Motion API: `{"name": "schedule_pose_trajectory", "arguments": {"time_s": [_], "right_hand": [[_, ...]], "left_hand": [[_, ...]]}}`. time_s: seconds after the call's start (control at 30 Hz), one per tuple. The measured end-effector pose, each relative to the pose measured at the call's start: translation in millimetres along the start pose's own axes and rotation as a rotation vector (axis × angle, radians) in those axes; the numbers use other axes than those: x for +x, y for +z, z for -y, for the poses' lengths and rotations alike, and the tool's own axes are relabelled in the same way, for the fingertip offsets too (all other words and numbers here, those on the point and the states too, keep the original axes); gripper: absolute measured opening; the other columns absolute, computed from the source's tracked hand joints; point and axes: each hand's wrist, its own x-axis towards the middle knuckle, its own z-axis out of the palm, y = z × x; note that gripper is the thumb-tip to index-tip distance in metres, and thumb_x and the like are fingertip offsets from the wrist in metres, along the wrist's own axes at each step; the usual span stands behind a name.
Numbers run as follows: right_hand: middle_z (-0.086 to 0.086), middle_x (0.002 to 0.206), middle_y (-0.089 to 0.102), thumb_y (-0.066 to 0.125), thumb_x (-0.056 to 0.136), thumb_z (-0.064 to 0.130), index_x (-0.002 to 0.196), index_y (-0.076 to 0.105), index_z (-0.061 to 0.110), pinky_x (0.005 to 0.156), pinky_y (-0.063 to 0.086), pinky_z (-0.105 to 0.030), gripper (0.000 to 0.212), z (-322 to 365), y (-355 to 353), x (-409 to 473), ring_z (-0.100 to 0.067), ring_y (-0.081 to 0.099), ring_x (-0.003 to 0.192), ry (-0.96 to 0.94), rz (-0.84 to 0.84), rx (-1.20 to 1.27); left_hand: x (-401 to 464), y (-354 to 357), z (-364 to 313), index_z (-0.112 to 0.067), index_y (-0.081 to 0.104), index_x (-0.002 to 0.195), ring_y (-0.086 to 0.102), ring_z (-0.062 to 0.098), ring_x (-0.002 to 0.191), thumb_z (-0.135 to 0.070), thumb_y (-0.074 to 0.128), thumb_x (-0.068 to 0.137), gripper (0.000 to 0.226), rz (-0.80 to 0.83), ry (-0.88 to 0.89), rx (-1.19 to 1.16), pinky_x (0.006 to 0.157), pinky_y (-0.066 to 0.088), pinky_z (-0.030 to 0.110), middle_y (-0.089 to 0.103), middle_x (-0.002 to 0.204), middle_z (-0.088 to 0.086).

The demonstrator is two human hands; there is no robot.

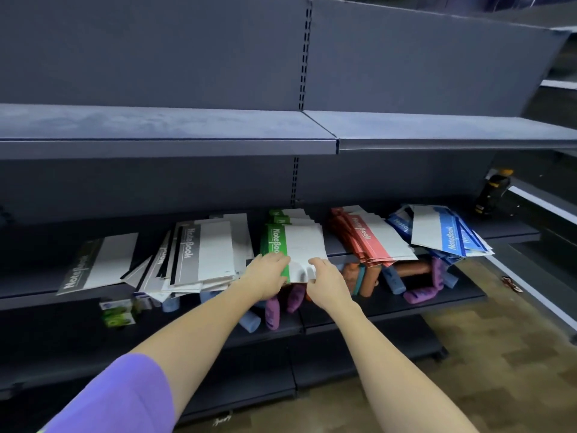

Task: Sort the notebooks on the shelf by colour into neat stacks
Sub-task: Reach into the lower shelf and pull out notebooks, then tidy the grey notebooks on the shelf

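**Grip on the green stack: both hands at its near edge**

Both hands are set on the near edge of the green stack (292, 245). The left hand (268, 275) is laid over the green spine corner with fingers curled down onto the cover; the right hand (326, 276) is curled round the white near edge, thumb side up. Whether one notebook or several are pinched cannot be told.

The stack lies on the middle shelf (390, 303), between the black stack (199, 254) on its left and the red stack (373, 237) on its right; the blue stack (443, 234) is furthest right, and a lone black notebook (100, 262) furthest left. All are loosely fanned, not squared.

The notebooks are judged thin, light and bendable, with smooth covers likely to slide over one another. A hold at both near corners, with the edges tapped level, is judged best; a single corner would let the pile droop and splay. The near edge overhangs the shelf front, so a slip forward is possible.

"NoteBook" is printed in white along the coloured band of the covers. No other writing can be read. Bottles (273, 310) lie on the shelf below.
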Motion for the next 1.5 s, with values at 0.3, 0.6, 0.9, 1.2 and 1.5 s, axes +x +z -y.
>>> {"name": "schedule_pose_trajectory", "arguments": {"time_s": [0.3, 0.6, 0.9, 1.2, 1.5], "right_hand": [[-0.01, 0.144, 0.049, 0.053, 0.093, 0.016, 0.146, 0.042, 0.011, 0.106, 0.04, -0.037, 0.055, 115, 53, -4, -0.028, 0.047, 0.129, -0.154, 0.051, -0.041], [-0.01, 0.141, 0.05, 0.052, 0.097, 0.021, 0.145, 0.041, 0.01, 0.103, 0.043, -0.038, 0.051, 289, 148, -29, -0.028, 0.048, 0.127, -0.292, 0.105, -0.052], [-0.006, 0.153, 0.04, 0.053, 0.098, 0.025, 0.152, 0.034, 0.015, 0.11, 0.038, -0.04, 0.058, 457, 260, -76, -0.026, 0.043, 0.135, -0.433, 0.256, -0.022], [-0.006, 0.155, 0.037, 0.054, 0.098, 0.029, 0.153, 0.032, 0.014, 0.116, 0.031, -0.038, 0.06, 564, 334, -76, -0.025, 0.036, 0.141, -0.551, 0.294, -0.056], [-0.006, 0.153, 0.04, 0.054, 0.098, 0.025, 0.151, 0.037, 0.013, 0.116, 0.031, -0.039, 0.057, 688, 427, -30, -0.025, 0.038, 0.139, -0.623, 0.31, 0.046]], "left_hand": [[-87, -43, 102, -0.008, 0.044, 0.141, 0.049, 0.031, 0.126, -0.03, 0.052, 0.098, 0.048, -0.085, -0.159, 0.008, 0.104, 0.038, 0.042, 0.053, 0.137, 0.011], [-239, -67, 251, -0.012, 0.043, 0.143, 0.051, 0.03, 0.125, -0.03, 0.049, 0.098, 0.049, -0.1, -0.332, -0.028, 0.103, 0.042, 0.041, 0.054, 0.138, 0.008], [-404, -73, 390, -0.015, 0.032, 0.153, 0.045, 0.026, 0.134, -0.037, 0.051, 0.1, 0.061, -0.106, -0.538, 0.004, 0.109, 0.038, 0.038, 0.047, 0.148, 0.005], [-479, -54, 497, -0.016, 0.036, 0.149, 0.044, 0.024, 0.133, -0.037, 0.049, 0.1, 0.056, -0.128, -0.699, -0.022, 0.107, 0.038, 0.036, 0.048, 0.146, 0.003], [-518, -67, 627, -0.014, 0.038, 0.149, 0.042, 0.026, 0.136, -0.033, 0.05, 0.099, 0.055, -0.126, -0.758, 0.012, 0.11, 0.036, 0.038, 0.047, 0.148, 0.004]]}}
